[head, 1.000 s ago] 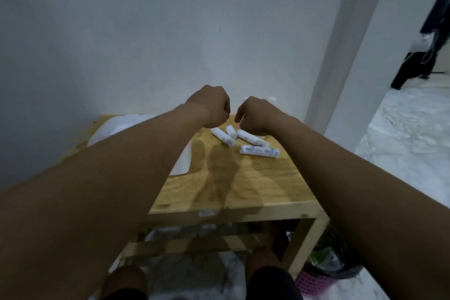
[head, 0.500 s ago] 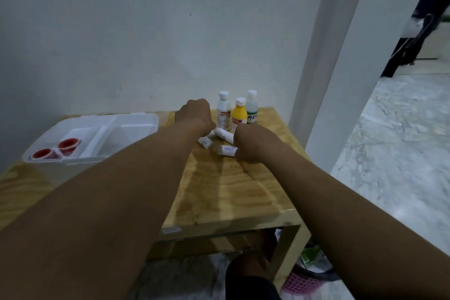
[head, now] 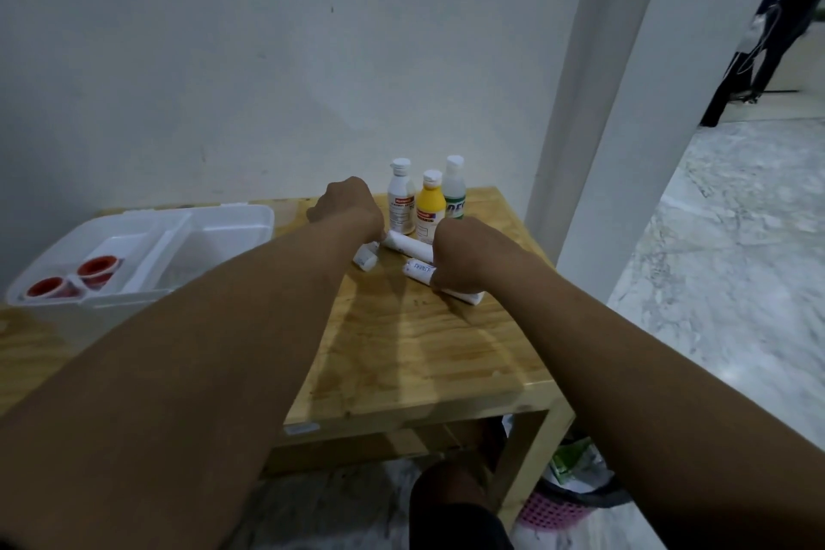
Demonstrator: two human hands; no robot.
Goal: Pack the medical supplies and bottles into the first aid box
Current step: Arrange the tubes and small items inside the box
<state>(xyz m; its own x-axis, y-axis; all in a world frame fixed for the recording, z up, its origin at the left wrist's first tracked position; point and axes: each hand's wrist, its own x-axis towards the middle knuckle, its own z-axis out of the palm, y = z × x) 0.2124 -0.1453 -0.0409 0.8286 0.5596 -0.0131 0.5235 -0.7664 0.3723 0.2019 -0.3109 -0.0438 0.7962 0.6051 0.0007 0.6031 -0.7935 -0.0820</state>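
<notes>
Since the earlier frame, little has shifted: both fists remain lowered onto the white paper-wrapped bandage rolls at the wooden tabletop centre. The right hand is closed round one roll; the left hand's grip cannot be told. Gathering seems underway, and a carry left to the open white plastic first aid box is called for next.

I see both my forearms bare from elbow to wrist, no sleeves, no watch, no bands. My left hand and right hand wear no gloves or rings. At six o'clock, dark shorts cover one bare knee.
</notes>
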